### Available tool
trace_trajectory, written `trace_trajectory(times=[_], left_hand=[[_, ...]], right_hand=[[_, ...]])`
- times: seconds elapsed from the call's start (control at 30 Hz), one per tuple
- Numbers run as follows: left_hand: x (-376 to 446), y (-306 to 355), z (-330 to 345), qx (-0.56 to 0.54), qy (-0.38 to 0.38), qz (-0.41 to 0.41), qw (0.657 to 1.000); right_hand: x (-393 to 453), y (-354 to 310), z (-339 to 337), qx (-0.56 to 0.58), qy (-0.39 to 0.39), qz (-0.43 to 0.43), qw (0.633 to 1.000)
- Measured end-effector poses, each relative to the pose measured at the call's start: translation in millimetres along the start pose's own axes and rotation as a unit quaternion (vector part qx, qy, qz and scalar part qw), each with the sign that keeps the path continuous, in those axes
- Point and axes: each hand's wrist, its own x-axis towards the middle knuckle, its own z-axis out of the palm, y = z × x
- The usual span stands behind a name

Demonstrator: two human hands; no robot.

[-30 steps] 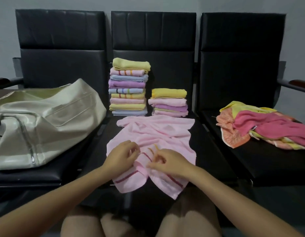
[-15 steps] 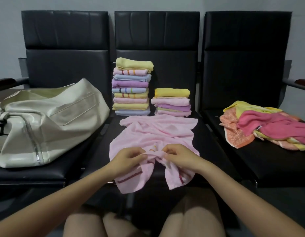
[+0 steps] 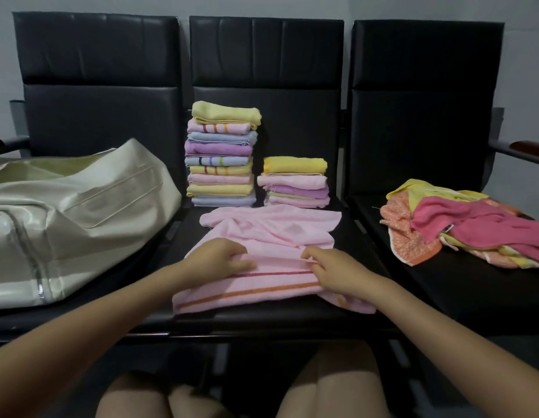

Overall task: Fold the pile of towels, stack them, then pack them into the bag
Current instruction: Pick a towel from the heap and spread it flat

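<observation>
A pale pink towel [image 3: 271, 236] with red and orange stripes lies spread on the middle seat. My left hand [image 3: 220, 257] pinches its near folded edge at the left, and my right hand [image 3: 331, 270] pinches the same edge at the right. Behind the towel stand a tall stack of folded towels [image 3: 221, 155] and a shorter stack [image 3: 295, 182]. A pile of unfolded towels [image 3: 461, 227], pink, yellow and orange, lies on the right seat. A cream bag [image 3: 69, 218] rests on the left seat.
Three black seats [image 3: 443, 285] stand joined in a row with high backs against a grey wall. A wooden armrest [image 3: 530, 147] juts out at the far right. My knees show below the front edge of the middle seat.
The towel's near end, bunched between my hands before, is now pulled out flat with its stripes straight. My hands have moved apart along the edge.
</observation>
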Motion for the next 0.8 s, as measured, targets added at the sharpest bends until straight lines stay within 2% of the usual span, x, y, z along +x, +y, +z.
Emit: trace_trajectory(times=[0.1,0.2,0.3,0.43,0.5,0.67,0.73,0.8], left_hand=[[14.1,-17.1,-1.6,-0.048,0.021,-0.045,0.998],[30.1,-32.3,-2.8,-0.075,0.056,-0.088,0.992],[42.8,-42.3,0.0,-0.084,0.077,-0.111,0.987],[56.0,-49.5,4.9,-0.076,0.092,-0.111,0.987],[62.2,-50.8,5.3,-0.074,0.105,-0.094,0.987],[90.6,-51.7,3.8,-0.048,0.158,-0.111,0.980],[101.7,-52.7,9.7,-0.035,0.166,-0.119,0.978],[107.1,-56.0,20.2,-0.015,0.145,-0.116,0.982]], right_hand=[[15.8,13.6,-10.8,-0.064,0.028,0.044,0.997],[34.8,28.3,-20.8,-0.150,0.021,0.092,0.984],[52.6,43.2,-22.0,-0.166,0.019,0.135,0.977],[65.8,56.8,-15.8,-0.165,0.080,0.111,0.977],[70.6,63.7,-10.7,-0.141,0.127,0.098,0.977],[91.1,65.9,-13.7,0.032,0.230,0.087,0.969],[95.6,53.0,-9.3,0.067,0.196,0.060,0.977],[93.5,41.8,4.2,0.035,0.091,0.031,0.995]])
